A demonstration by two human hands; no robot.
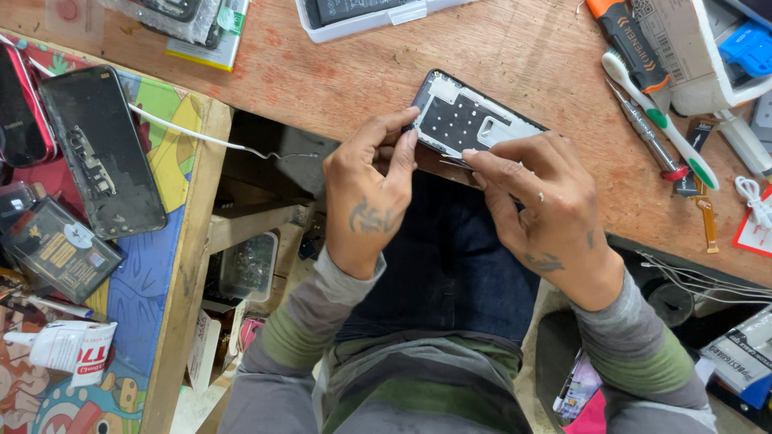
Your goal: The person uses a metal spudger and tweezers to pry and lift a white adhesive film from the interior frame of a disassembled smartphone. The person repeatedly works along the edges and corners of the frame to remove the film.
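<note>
1. Both hands, left hand and right hand, grip the opened phone at the worktop's near edge.
2. A white tray at the far edge holds a dark slab.
3. A clear tub sits below.

Two hands, the left hand and the right hand, meet on one opened phone frame at the bench edge. Far right lie one toothbrush, one orange-handled tool and one slim screwdriver. On the left sit one opened black phone, one red phone, one flat battery and one white tube.
</note>
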